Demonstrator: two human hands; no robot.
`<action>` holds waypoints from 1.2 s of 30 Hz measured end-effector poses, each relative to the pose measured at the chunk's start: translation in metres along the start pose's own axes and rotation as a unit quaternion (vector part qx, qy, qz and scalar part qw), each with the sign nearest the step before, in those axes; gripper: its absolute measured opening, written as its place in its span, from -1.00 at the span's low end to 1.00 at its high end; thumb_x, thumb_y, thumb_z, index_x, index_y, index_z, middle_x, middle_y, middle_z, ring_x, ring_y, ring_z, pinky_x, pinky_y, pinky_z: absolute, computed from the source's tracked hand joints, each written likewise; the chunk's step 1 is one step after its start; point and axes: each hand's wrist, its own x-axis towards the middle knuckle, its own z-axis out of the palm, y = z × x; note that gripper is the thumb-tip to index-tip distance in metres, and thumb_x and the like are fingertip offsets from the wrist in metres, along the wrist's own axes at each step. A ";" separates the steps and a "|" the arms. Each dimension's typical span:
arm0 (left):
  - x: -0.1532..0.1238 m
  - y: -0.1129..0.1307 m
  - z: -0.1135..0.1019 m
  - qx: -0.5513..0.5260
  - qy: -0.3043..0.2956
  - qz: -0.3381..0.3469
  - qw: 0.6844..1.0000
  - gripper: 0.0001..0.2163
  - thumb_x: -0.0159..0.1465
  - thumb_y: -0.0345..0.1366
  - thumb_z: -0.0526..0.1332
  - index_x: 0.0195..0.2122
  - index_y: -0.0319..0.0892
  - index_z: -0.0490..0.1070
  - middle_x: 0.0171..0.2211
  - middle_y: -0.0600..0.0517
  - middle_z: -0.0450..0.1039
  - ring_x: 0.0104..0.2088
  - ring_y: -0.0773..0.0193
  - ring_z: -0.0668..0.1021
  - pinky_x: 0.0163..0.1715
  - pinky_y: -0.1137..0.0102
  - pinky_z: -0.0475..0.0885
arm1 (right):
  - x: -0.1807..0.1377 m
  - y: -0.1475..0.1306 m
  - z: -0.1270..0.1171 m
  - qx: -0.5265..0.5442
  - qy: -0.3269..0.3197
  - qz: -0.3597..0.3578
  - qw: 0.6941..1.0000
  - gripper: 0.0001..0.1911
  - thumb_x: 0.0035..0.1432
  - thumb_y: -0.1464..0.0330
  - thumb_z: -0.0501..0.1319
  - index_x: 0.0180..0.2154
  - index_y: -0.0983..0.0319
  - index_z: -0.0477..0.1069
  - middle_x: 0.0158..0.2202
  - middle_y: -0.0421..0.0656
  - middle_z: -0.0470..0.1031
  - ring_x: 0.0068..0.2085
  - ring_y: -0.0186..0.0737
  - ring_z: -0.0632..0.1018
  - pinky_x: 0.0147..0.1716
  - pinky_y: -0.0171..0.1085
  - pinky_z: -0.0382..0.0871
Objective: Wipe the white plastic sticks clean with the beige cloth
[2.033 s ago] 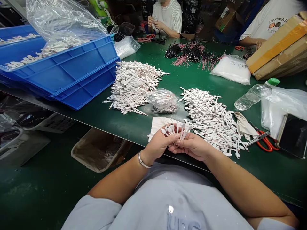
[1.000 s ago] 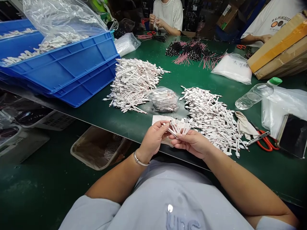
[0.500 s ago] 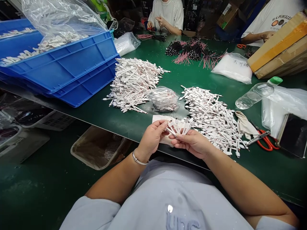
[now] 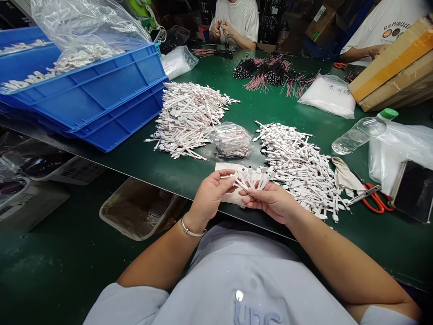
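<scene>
My right hand point(image 4: 272, 201) is closed on a fanned bunch of small white tagged wire pieces point(image 4: 253, 177), held above the near edge of the green table point(image 4: 162, 169). My left hand point(image 4: 213, 194) pinches one thin white piece point(image 4: 227, 176) at the left side of the fan. A sheet of white paper point(image 4: 223, 168) lies under the hands. Just to the right is a heap of the same white pieces point(image 4: 297, 167). A second heap point(image 4: 189, 118) lies further left, with a small clear bag of parts point(image 4: 232, 141) between them.
Stacked blue crates point(image 4: 94, 97) with bagged parts stand at the left. A water bottle point(image 4: 360, 132), red-handled scissors point(image 4: 374, 198), a cloth, a phone point(image 4: 412, 192) and cardboard boxes point(image 4: 392, 67) are on the right. Black and pink wires point(image 4: 270, 74) lie at the back, near two other people. A bin point(image 4: 138, 210) sits below the table.
My left hand has shifted slightly left from the fan, drawing one white piece out sideways. My right hand keeps the bunch in place.
</scene>
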 end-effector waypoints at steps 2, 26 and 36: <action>-0.001 0.000 -0.002 0.013 -0.003 0.006 1.000 -0.65 0.07 -0.19 0.35 -0.14 -0.22 0.43 -0.39 0.06 0.49 -0.37 0.38 0.50 -0.24 0.43 0.38 | 0.000 0.000 0.000 0.000 0.001 0.001 1.000 -0.67 -0.03 0.39 0.49 -0.25 0.44 0.52 -0.28 0.03 0.49 -0.34 -0.24 0.55 -0.34 -0.44 0.54; -0.006 0.001 -0.001 0.004 -0.005 0.011 1.000 -0.66 0.08 -0.20 0.34 -0.14 -0.21 0.42 -0.36 0.05 0.50 -0.37 0.37 0.52 -0.25 0.43 0.38 | -0.001 0.000 0.005 0.000 0.021 -0.003 1.000 -0.67 -0.05 0.43 0.50 -0.23 0.39 0.51 -0.22 0.03 0.48 -0.32 -0.23 0.56 -0.32 -0.43 0.54; -0.005 -0.002 -0.003 0.005 -0.007 0.014 1.000 -0.66 0.08 -0.19 0.34 -0.14 -0.20 0.42 -0.37 0.05 0.51 -0.37 0.36 0.53 -0.26 0.42 0.39 | -0.001 0.000 0.005 -0.005 0.023 0.003 1.000 -0.71 0.01 0.45 0.48 -0.21 0.38 0.51 -0.21 0.02 0.48 -0.31 -0.24 0.56 -0.31 -0.44 0.53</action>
